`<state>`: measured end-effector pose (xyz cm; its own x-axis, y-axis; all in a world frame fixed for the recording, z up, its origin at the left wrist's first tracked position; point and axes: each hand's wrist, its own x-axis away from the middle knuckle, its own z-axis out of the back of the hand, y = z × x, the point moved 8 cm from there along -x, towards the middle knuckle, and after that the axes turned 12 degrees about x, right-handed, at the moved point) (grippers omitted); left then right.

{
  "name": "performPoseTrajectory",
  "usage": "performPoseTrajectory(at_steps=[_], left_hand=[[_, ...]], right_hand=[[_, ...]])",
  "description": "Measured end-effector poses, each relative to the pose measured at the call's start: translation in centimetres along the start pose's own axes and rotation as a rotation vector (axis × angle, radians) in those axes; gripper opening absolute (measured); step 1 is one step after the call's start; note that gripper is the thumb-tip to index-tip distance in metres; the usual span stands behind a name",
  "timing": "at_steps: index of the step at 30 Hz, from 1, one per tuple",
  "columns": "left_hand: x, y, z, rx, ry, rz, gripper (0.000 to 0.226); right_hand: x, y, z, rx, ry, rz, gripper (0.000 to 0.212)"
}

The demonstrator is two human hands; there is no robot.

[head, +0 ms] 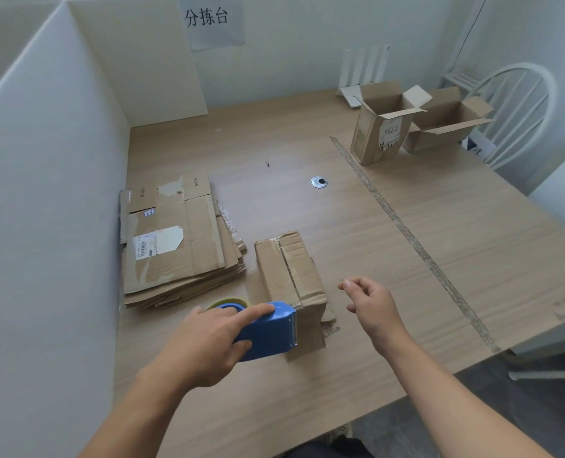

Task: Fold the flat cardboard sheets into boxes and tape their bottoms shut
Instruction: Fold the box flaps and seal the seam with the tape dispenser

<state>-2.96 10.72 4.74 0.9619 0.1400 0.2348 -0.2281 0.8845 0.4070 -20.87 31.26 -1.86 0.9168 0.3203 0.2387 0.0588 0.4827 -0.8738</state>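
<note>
Two folded boxes (378,127) stand at the table's (406,259) far right corner. A third box (291,272) lies bottom-up near the front edge, seam taped. The left grip (205,338) holds the tape dispenser (268,332) at the box's near end; the right grip (370,302) is slack and empty. The stack of flat sheets (175,246) at the left edge awaits folding.

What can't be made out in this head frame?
Tape roll: head view, mostly hidden by left hand and tape dispenser.
Box, near face: head view, covered by the tape dispenser.
Label on flat sheets: head view, print too small.
Far boxes, bottoms: head view, hidden against the table.
</note>
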Motion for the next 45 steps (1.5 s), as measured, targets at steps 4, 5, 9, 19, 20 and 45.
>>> performPoseTrajectory(at_steps=[4,5,9,19,20,45], left_hand=[[0.0,-0.1,0.1,0.045,-0.028,0.007,0.058],[0.0,-0.2,0.2,0.066,-0.037,0.021,0.059],[-0.4,-0.4,0.5,0.142,-0.1,0.102,0.061],[-2.5,-2.3,0.4,0.243,-0.145,0.243,0.063],[-2.8,-2.5,0.2,0.255,-0.15,0.253,0.062],[-3.7,-2.6,-0.9,0.202,-0.239,0.312,0.064]], right_hand=[[-0.1,0.4,-0.1,0.018,-0.002,-0.023,0.021],[-0.2,0.8,-0.2,0.032,-0.006,-0.044,0.021],[-0.4,2.0,-0.9,0.072,-0.043,-0.122,0.023],[-1.2,3.5,-2.6,0.208,-0.087,-0.226,0.024],[-1.2,3.8,-2.9,0.228,-0.102,-0.231,0.024],[1.1,4.1,-5.4,-0.001,-0.205,-0.251,0.029]])
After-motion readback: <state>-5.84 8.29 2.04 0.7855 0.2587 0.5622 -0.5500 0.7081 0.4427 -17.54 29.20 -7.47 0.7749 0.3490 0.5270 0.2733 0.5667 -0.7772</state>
